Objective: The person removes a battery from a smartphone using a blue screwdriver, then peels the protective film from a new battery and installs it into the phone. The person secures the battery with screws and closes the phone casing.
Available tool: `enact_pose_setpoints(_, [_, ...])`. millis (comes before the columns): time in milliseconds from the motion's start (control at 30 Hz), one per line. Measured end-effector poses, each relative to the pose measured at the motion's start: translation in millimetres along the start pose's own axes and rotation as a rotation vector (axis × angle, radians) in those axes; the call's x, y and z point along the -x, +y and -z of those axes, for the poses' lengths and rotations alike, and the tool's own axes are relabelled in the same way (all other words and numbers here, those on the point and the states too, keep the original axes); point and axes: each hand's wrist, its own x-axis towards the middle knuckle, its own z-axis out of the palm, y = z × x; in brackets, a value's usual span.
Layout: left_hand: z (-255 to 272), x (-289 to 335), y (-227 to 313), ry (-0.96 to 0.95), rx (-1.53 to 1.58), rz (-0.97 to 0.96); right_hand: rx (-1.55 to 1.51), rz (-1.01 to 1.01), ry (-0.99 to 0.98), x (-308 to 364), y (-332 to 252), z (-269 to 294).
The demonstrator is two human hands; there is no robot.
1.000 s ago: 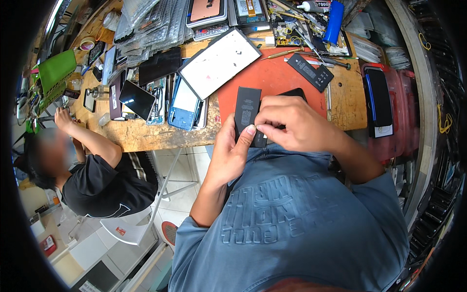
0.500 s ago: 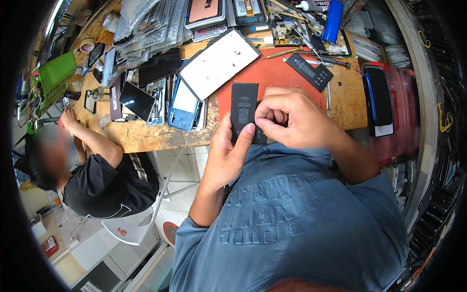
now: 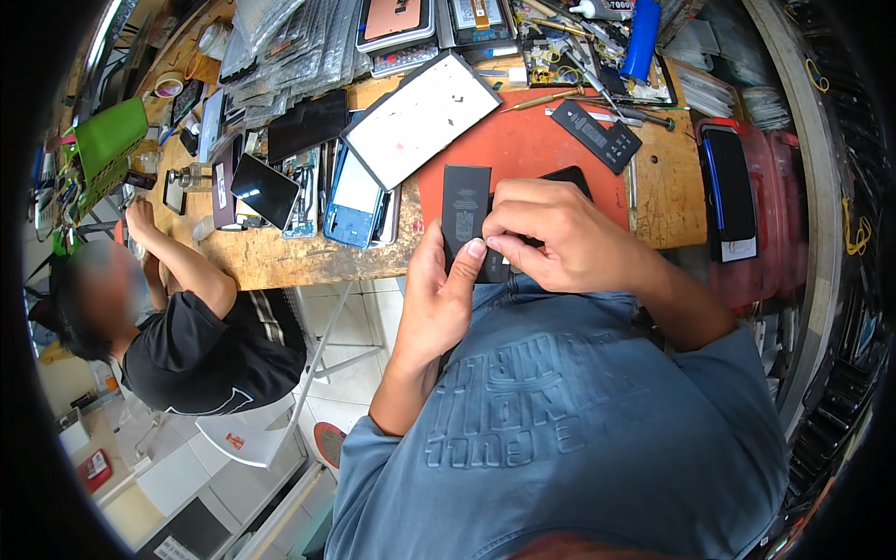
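A flat black phone battery (image 3: 466, 201) stands out from my left hand (image 3: 434, 303), whose thumb presses on its lower face while the fingers go behind it. At the battery's lower right edge, close to that thumb, my right hand (image 3: 555, 233) makes a pinch with thumb and forefinger. Whatever is between those fingertips is too small or hidden to make out. Behind the right hand's knuckles shows the corner of a dark, phone-like slab (image 3: 571, 177), mostly covered. Another black battery with a notched shape (image 3: 597, 138) lies on the red mat (image 3: 527, 145).
A white-faced tray (image 3: 420, 121) lies across the mat's left edge. Screwdrivers (image 3: 541, 100) and a blue tube (image 3: 640, 47) lie at the back. Phone parts and a blue phone frame (image 3: 355, 224) crowd the left. A co-worker (image 3: 201, 327) sits at the far left.
My right hand has shifted slightly left, its fingertips nearer my left thumb, and its knuckles have lowered. The dark slab's corner now shows behind it. The battery remains in my left hand.
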Motion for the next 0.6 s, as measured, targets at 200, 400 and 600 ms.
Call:
enact_pose_setpoints(200, [4,-7,-5,0.006,0.073,0.031,-0.090,-0.141,-0.063,-3,7,8])
enact_pose_setpoints(400, [14,-27,4,0.181,0.371,-0.091,-0.488,-0.424,0.360,3,15,-4])
enact_pose_setpoints(600, [8,-26,2,0.234,0.370,-0.164,-0.610,-0.452,0.266,7,0,-31])
